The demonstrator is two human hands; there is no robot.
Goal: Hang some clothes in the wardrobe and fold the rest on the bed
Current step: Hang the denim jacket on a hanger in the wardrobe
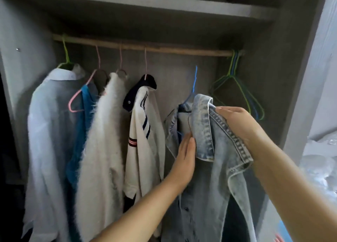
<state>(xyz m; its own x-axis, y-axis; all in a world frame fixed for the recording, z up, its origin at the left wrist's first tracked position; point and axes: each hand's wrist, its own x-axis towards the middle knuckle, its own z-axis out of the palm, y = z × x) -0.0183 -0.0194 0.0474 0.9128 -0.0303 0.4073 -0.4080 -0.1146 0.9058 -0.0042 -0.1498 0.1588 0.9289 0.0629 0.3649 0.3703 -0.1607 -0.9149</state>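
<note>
Right hand (235, 122) pinches denim jacket (209, 168) collar; left hand (184, 158) flat against it. Blue hanger (194, 83) hook off rod (145, 47). Risk: jacket slides off hanger if collar released.

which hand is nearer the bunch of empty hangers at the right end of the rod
Right. The right hand grips the denim jacket collar just below-left of the empty hangers; the left hand is lower and farther left.
</note>
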